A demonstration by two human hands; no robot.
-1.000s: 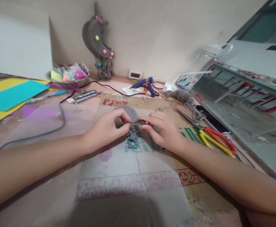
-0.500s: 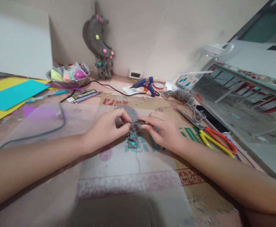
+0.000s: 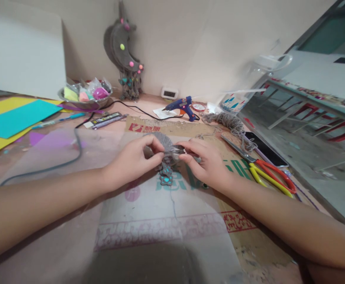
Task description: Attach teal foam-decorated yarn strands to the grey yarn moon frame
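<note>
My left hand (image 3: 139,157) is closed in a pinch at the edge of a grey yarn-wrapped piece (image 3: 160,140), low over the clear plastic sheet (image 3: 137,232). My right hand (image 3: 206,159) pinches a small dark piece (image 3: 178,150) between thumb and index finger; its exact kind does not show. The fingertips of both hands are a short gap apart. Below them hangs or lies a grey ornament (image 3: 166,175) with bright turquoise spots, partly covered by the left thumb. A thin thread (image 3: 172,203) trails from it toward me.
Scissors with red and yellow handles (image 3: 267,175) and a phone (image 3: 265,150) lie to the right, near grey yarn (image 3: 228,124). A blue glue gun (image 3: 182,106) stands behind; its cable runs left. A metal bowl (image 3: 83,103) and a moon-shaped decoration (image 3: 117,47) are at the back.
The dark piece has shifted slightly and now shows more at my right fingertips, which have opened a little wider around it. My left hand has stayed almost still.
</note>
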